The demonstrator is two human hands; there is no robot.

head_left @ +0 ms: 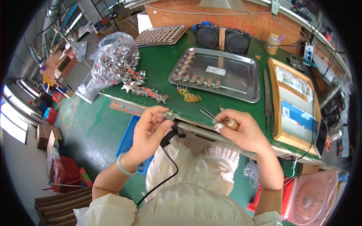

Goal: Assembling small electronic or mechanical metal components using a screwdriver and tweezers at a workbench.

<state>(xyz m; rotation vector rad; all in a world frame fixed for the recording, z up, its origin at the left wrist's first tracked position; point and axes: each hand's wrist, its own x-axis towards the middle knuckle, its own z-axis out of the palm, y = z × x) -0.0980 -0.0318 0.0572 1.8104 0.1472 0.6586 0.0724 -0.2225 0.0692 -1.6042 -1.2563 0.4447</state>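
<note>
bright o'all; windows (pixel 16 124) at l. blown out; sheen on metal tray (pixel 235 73); edges bent, corners blk

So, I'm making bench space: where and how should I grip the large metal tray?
The tray is probably best taken by its rim at both short ends, left hand from the left, right hand from the right, once both are free. It's wide and shallow, and small metal parts line its left and part of its near side, so keep it level.
</note>
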